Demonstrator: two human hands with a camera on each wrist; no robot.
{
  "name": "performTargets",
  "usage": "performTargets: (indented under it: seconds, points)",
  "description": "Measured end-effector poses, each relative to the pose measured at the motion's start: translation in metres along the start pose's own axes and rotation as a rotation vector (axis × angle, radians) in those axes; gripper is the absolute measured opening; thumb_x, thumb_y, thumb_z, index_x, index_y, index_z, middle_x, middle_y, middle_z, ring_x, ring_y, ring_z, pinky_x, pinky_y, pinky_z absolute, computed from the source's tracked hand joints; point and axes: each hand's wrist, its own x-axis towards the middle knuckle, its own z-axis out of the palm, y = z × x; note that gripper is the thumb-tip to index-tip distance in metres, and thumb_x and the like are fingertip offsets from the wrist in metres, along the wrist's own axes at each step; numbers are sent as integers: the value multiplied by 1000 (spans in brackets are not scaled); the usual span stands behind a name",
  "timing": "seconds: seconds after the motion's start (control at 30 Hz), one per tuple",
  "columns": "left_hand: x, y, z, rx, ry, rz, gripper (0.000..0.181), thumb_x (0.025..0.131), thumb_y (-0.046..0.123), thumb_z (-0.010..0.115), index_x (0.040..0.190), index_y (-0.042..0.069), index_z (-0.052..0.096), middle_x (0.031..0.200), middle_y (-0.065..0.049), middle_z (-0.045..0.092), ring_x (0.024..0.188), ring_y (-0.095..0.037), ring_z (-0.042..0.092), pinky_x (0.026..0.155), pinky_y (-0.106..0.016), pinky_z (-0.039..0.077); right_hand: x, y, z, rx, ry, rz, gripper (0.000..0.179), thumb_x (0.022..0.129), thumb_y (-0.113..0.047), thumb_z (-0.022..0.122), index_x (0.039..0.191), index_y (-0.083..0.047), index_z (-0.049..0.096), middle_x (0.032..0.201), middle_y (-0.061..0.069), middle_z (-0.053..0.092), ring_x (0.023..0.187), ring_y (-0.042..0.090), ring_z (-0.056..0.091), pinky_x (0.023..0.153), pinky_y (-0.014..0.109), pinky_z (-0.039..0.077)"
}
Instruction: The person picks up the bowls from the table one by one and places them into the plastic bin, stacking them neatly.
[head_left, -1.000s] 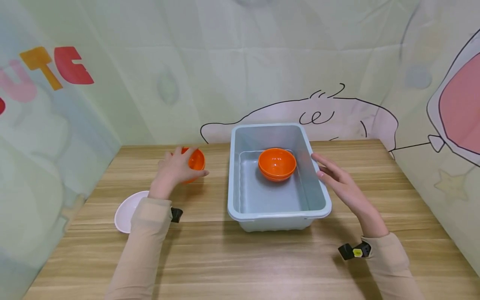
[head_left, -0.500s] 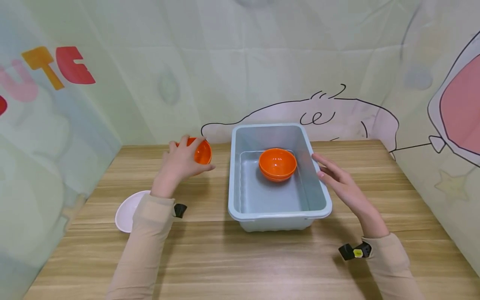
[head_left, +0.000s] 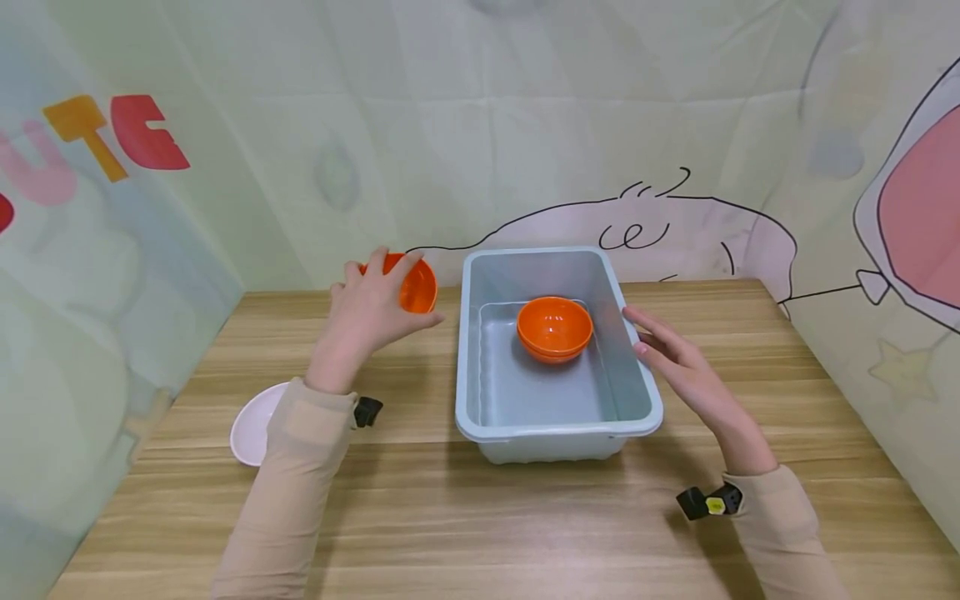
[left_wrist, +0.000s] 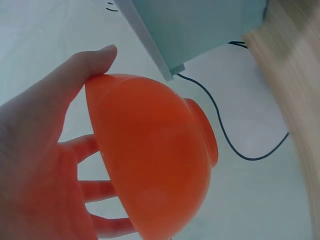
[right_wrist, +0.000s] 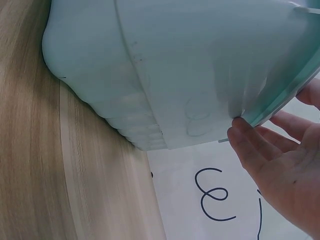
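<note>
My left hand grips an orange bowl by its rim, raised above the table at the back left. In the left wrist view the bowl is tipped on its side, its foot facing right, with the thumb at one end of the rim and several fingers reaching inside. A light blue plastic bin stands in the middle. Stacked orange bowls sit upright inside it, towards the back. My right hand touches the bin's right rim with extended fingers, also seen on the hand in the right wrist view.
A white dish lies on the wooden table at the left, partly hidden by the left sleeve. A printed cloth backdrop rises behind the table and along both sides. Black wrist devices are strapped to both wrists.
My left hand has lifted the orange bowl off the table, moving it up and slightly right towards the bin. The right hand, the bin and its bowls stay in place.
</note>
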Motion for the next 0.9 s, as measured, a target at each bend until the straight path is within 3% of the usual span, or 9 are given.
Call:
performTargets:
  seconds: [0.47,0.53,0.73,0.9]
  points:
    - [4,21,-11,-5,4,34,88,75,62,69,148,30,34,150,-17,31,122,-49,35,88,-62,40,0,-1,1,-11,2,3,49,103,-28,44,151,-23,32,159,4,27,137,33,41,108,52,37]
    - [4,24,-13,-6,5,37,88,74,63,69,148,31,33,151,-17,31,123,-49,35,88,-62,40,0,0,1,-9,2,3,50,103,-28,44,151,-23,32,159,3,27,137,33,41,108,49,38]
    - [6,33,-18,-19,4,42,89,75,63,68,149,32,32,153,-16,29,125,-48,34,89,-60,38,0,0,0,-4,1,2,50,103,-28,44,151,-23,32,159,3,27,137,33,41,102,22,41]
    - [8,39,-22,-28,11,42,89,74,64,69,149,32,32,153,-14,30,126,-47,33,90,-58,38,0,-1,0,-1,-2,4,50,103,-28,44,151,-23,32,159,3,26,138,33,41,106,37,42]
